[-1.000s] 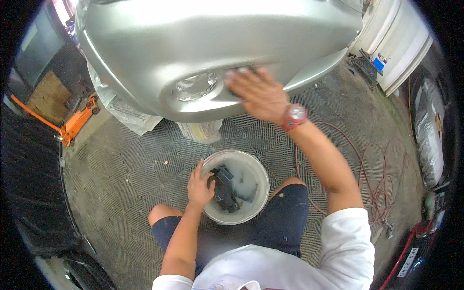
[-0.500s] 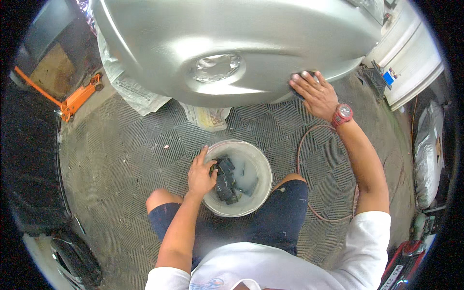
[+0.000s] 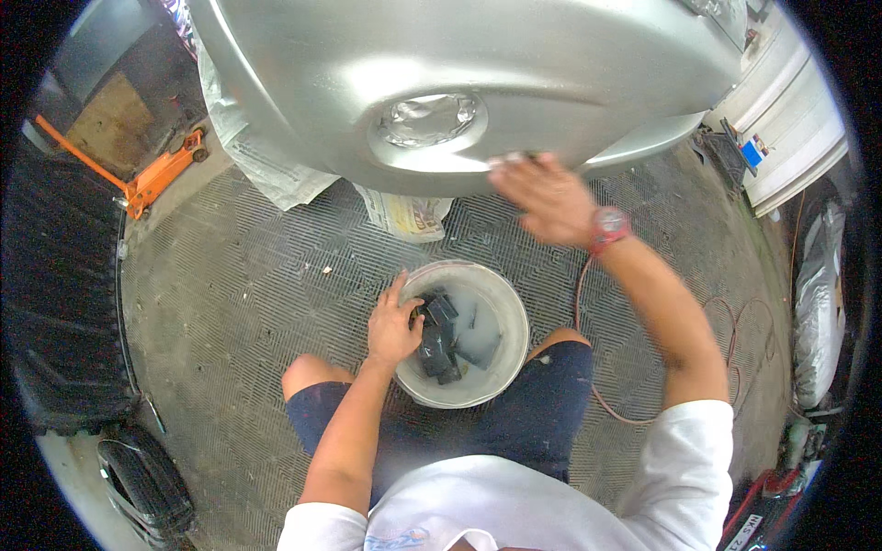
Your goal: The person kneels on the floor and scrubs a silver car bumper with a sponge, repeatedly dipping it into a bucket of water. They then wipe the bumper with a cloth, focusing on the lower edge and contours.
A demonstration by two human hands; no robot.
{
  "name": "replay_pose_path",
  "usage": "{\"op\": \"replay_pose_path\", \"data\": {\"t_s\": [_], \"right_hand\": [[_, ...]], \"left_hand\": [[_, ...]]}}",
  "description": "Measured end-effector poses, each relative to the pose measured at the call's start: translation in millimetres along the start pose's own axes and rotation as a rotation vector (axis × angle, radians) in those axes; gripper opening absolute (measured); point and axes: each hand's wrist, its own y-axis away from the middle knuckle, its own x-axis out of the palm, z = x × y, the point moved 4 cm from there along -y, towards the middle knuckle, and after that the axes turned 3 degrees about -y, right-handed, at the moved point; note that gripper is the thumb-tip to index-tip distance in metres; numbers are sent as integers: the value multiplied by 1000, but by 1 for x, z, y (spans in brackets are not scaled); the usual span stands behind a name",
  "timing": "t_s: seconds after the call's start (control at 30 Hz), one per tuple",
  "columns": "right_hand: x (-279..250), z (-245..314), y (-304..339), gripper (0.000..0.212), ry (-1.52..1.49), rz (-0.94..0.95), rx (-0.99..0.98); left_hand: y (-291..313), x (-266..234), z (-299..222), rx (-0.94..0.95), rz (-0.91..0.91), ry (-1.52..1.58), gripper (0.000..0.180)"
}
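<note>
Right hand (image 3: pixel 548 197): has swept leftward from the right side of the large, curved, silver-grey car bumper (image 3: pixel 570 78) in the last half second; it is blurred, flat and palm toward the panel, its fingers slightly apart. Whether it clamps anything cannot be told.
Sweep: seems to be a returning rubbing stroke, so the work looks under way along the lower face, not confined to one spot.
Left hand (image 3: pixel 395 332): stays at the left rim of the round, whitish bucket (image 3: pixel 520 323), fingers apart and thumb near the inside; whether it grips the rim is unclear.
Bumper: ahead of the person, above the grey patterned floor (image 3: pixel 239 303); smooth and satiny, with bright highlights and no marks that can be made out.
Oval opening: left of the right hand, covered with crumpled silver foil (image 3: pixel 427 120).
Lower edge: printed paper sheeting (image 3: pixel 404 216) hangs below it.
Bucket: between the knees, holding cloudy water (image 3: pixel 487 321) and, toward its left side, dark, flat, blocky pieces (image 3: pixel 439 342).
</note>
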Motion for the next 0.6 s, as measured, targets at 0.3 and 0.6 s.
{"op": "replay_pose_path", "data": {"t_s": [0.3, 0.6], "right_hand": [[-15, 65, -66, 85, -365, -24, 256], [-13, 71, -85, 81, -379, -167, 216]], "left_hand": [[0, -1, -1, 4, -3, -21, 33], [5, -1, 2, -29, 21, -31, 33]]}}
